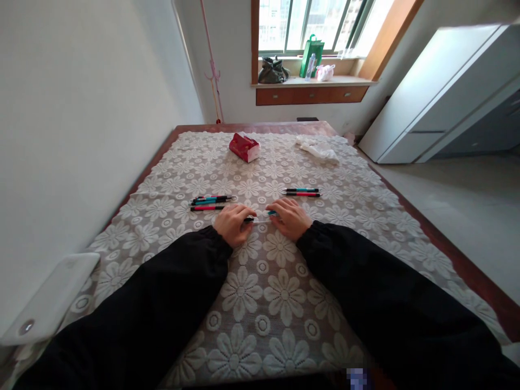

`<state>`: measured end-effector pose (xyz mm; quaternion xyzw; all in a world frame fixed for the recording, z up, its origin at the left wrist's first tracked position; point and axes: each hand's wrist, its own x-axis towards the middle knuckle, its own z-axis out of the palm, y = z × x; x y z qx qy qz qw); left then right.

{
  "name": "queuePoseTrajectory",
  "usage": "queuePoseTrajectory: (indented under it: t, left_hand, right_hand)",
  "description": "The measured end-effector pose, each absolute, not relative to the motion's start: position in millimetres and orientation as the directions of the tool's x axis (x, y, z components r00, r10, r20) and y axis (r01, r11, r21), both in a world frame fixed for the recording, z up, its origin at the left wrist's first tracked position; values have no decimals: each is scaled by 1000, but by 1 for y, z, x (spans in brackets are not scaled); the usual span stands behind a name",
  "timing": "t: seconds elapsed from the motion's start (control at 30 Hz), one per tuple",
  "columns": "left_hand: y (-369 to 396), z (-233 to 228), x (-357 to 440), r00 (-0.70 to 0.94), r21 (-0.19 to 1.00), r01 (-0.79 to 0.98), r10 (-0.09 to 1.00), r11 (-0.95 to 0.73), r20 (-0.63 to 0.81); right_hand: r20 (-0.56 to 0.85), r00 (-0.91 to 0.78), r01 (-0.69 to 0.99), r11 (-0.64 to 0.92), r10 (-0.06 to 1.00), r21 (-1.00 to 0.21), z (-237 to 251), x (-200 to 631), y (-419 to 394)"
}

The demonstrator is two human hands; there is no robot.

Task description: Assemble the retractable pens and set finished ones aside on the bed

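Note:
My left hand is closed around a black pen piece, low over the tablecloth. My right hand grips a blue pen piece just opposite. Between the two hands runs a thin whitish rod, perhaps a pen refill; how it joins either piece cannot be made out. Left of my left hand lies a small group of pens, among them a blue and black pen and a pink and black pen. Beyond my right hand, a teal and black pen lies alongside a pink and black pen.
A flower-patterned lace cloth covers the table. Toward its far edge are a red tissue packet and a crumpled white plastic bag. A white oblong object lies at the near left, by the wall. A white refrigerator stands beyond the right side.

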<state>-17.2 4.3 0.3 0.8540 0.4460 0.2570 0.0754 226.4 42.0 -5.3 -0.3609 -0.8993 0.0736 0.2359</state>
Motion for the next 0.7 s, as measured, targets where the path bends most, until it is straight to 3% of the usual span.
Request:
queuePoseTrajectory:
  t: [0.1, 0.43, 0.7]
  left_hand:
    - [2, 4, -17, 447, 327, 772, 831, -545, 330]
    - [5, -4, -18, 459, 409, 706, 814, -578, 356]
    - [3, 1, -16, 460, 373, 738, 824, -563, 331]
  right_hand:
    - [386, -593, 653, 702, 707, -283, -7, 228, 44]
    - [511, -700, 582, 813, 499, 5, -6, 228, 42]
    - [519, -723, 586, 803, 456, 111, -4, 229, 41]
